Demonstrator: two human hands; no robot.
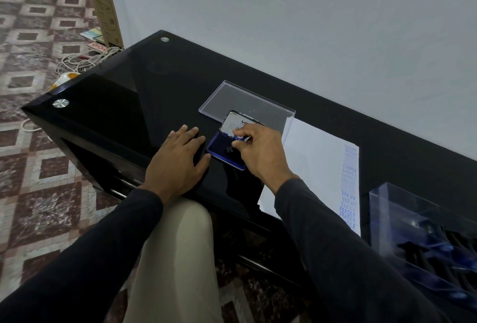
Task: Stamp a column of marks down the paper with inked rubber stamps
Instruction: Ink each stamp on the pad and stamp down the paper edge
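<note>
1. Blue plastic tops the small stamp point(239, 138) that our right hand point(260, 153) pinches by its knob, fingertips curled round it. Its dark rubber foot sits down on the ink pad point(222, 147), which lies open on the table just left of the paper.

2. We judge the stamp light and rigid, with a soft rubber face that needs only modest pressure. The knob looks smooth, so a firm fingertip pinch high on the handle seems the right hold, keeping our fingers clear of the wet face.

3. The ink pad looks light enough to skid on the glossy black glass table point(134, 95). Our left hand point(178, 160) lies flat on the glass with its fingers straight, and the fingertips just reach the pad's near edge; whether they press on it we cannot tell.

4. The paper point(317, 167) is a thin white stack, floppy and easy to shift. A column of blue marks runs down its right edge, reading SAMPLE, AIR MAIL and FRAGILE.

5. Our right wrist is bent downward over the pad, the forearm coming in from the lower right in a dark sleeve. The left forearm comes in from the lower left.

6. A clear lid point(240, 101) lies behind the pad, and a clear box point(418, 232) of more stamps stands at the right.
</note>
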